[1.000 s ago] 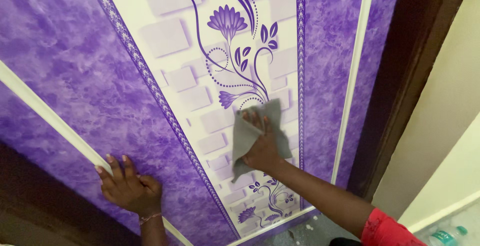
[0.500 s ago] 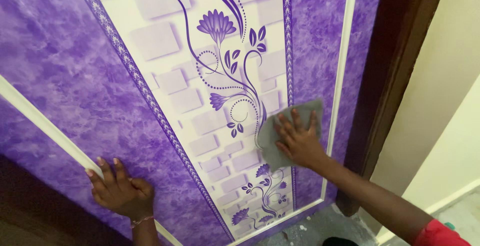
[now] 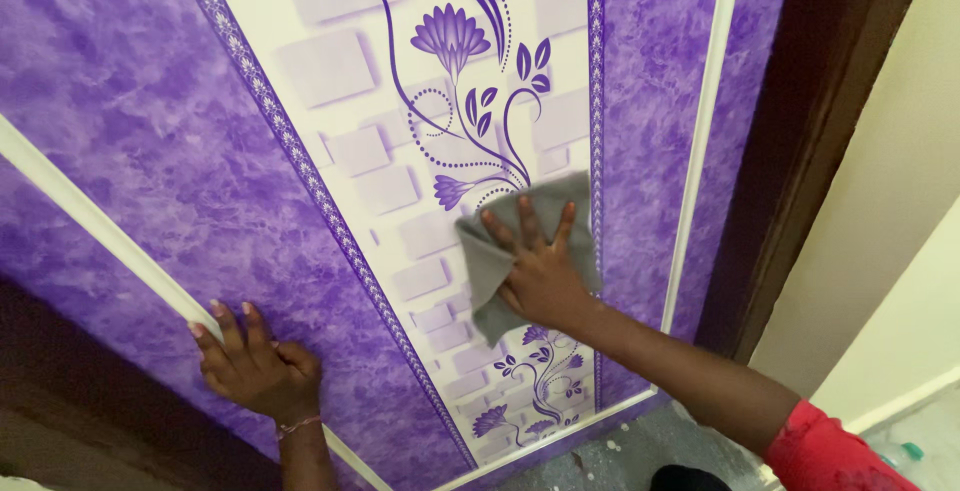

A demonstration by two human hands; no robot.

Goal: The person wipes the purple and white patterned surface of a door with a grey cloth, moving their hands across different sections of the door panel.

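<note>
Grey cloth [image 3: 500,251], soft and rumpled, pressed flat against purple marbled door panel [image 3: 180,151] with white block-and-flower centre strip [image 3: 400,151].

Far left: dark wooden door frame [image 3: 60,381], then white raised moulding [image 3: 100,231] running diagonally. Left hand [image 3: 255,366] braced there, fingers together and half curled over moulding, gripping nothing loose.

Centre: right hand [image 3: 540,266] spread open on cloth, fingers fanned apart, palm pinning fabric to centre strip just below purple flower stem [image 3: 480,166]. No pinch; held by pressure only.

Best done, by judgement, with palm flat, even pressure, overlapping strokes, and loose corner kept from folding under.

Cloth long axis roughly up-down along panel, upper edge toward flower stem, lower corner hanging toward small leaf motif [image 3: 545,376].

Right: red sleeve [image 3: 830,451], cream wall [image 3: 890,211].
</note>
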